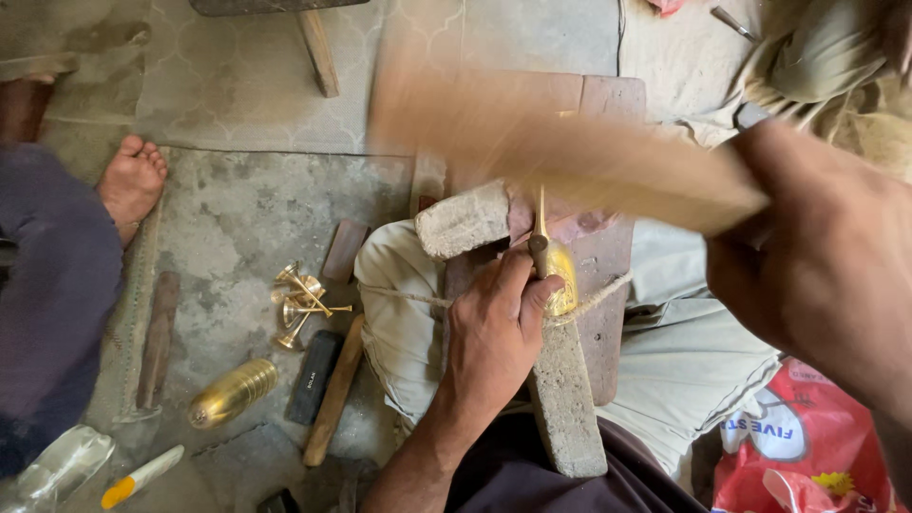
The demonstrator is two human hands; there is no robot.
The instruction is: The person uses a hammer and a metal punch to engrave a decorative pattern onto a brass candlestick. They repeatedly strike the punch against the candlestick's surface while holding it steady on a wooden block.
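Brass, a small piece (560,275) sits pinched in my left hand (494,332) against the stone block (565,408), while my right hand (817,256) is clenched around a blurred wooden mallet (570,157) above it.

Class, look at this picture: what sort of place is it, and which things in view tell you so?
Probably a small floor-level metalworking shop. The left hand steadies a brass piece on a stone block, the right hand swings a wooden bat, and small brass parts lie on the concrete floor.
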